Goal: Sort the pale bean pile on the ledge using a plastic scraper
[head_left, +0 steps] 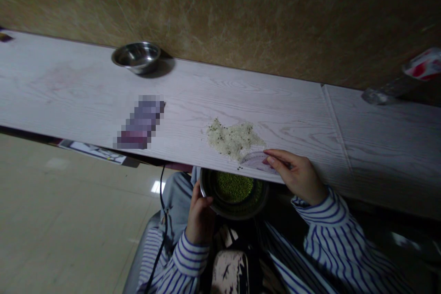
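Observation:
My left hand (pixel 201 213) grips the rim of a metal bowl (pixel 237 213), held just below the table's front edge. Green mung beans (pixel 234 187) lie inside that bowl. Between the thumb and fingers of my right hand (pixel 298 172) is a clear plastic protractor (pixel 257 160), its curved edge lying against the near side of a rice pile (pixel 229 138). Small dark grains are scattered through the white rice. A few dark grains sit by the table edge, just above the bowl.
An empty steel bowl (pixel 138 57) stands near the wall at the back left. A pixelated flat object (pixel 141 124) lies left of the rice. A clear plastic bottle (pixel 396 87) with a red and white label is at the far right. A black cable (pixel 163 197) hangs beside my left leg.

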{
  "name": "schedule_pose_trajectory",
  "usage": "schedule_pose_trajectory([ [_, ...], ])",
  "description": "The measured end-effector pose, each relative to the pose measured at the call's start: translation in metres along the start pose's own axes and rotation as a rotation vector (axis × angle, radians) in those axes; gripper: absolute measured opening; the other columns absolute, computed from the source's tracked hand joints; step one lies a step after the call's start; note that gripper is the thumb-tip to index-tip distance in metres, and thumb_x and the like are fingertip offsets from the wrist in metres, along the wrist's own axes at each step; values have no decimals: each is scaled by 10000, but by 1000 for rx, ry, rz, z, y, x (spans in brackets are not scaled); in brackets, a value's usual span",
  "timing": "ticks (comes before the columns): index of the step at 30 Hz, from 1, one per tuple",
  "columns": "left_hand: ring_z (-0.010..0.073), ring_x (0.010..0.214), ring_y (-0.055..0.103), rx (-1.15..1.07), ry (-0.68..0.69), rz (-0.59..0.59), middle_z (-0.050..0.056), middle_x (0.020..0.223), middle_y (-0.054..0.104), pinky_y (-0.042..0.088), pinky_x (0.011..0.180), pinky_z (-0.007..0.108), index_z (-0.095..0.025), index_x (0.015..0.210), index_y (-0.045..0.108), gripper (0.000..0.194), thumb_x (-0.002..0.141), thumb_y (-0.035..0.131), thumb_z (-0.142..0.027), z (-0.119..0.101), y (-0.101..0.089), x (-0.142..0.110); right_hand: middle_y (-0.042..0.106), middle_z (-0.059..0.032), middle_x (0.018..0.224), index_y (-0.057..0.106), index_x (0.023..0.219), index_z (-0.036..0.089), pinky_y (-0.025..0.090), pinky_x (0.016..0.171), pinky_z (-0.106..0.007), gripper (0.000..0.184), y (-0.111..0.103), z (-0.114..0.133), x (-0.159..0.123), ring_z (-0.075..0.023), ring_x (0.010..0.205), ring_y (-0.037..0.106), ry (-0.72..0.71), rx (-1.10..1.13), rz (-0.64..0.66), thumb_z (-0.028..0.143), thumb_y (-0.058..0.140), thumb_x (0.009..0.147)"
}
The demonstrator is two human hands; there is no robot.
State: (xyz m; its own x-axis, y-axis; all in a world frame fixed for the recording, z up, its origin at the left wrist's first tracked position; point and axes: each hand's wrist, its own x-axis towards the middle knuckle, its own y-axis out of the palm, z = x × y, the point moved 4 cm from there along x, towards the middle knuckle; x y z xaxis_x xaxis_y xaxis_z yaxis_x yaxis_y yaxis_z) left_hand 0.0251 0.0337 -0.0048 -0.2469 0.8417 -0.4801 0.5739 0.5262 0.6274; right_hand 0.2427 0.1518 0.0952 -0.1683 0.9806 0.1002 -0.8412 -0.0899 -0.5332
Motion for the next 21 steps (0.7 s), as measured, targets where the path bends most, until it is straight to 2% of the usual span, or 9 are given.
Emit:
schedule_pose_trajectory([
  [8, 258, 1128, 644, 3, 2, -33, 26, 1184, 752, 501, 964, 369, -308, 1207, 741, 533, 685, 705, -205, 4, -4, 3, 829, -92, 888, 809, 1048, 183, 646, 824, -364, 261, 11, 5, -1, -233, 835, 798, -26, 23, 44, 324, 638, 909],
  [12, 269, 1161, 638, -2, -1, -16, 22, 1195, 749, 506, 969, 375, -310, 1193, 750, 513, 694, 698, -201, 1, 0, 2, 828, -82, 858, 816, 1025, 201, 653, 807, -370, 250, 11, 9, -4, -234, 805, 798, -27, 24, 92, 352, 652, 910],
  [16, 295, 1196, 631, 10, -1, -19, 33, 1219, 741, 502, 994, 410, -308, 1213, 743, 526, 698, 702, -210, 2, 0, 2, 826, -88, 850, 816, 1028, 200, 658, 785, -368, 283, 5, 7, -4, -239, 804, 799, -2, 36, 46, 402, 657, 910],
  [21, 306, 1200, 630, 10, 6, -15, 44, 1233, 739, 503, 993, 424, -307, 1236, 732, 537, 707, 701, -218, 6, -3, 4, 829, -85, 883, 813, 1042, 205, 650, 807, -370, 269, 8, 3, 3, -240, 829, 799, -12, 39, 19, 375, 653, 909],
])
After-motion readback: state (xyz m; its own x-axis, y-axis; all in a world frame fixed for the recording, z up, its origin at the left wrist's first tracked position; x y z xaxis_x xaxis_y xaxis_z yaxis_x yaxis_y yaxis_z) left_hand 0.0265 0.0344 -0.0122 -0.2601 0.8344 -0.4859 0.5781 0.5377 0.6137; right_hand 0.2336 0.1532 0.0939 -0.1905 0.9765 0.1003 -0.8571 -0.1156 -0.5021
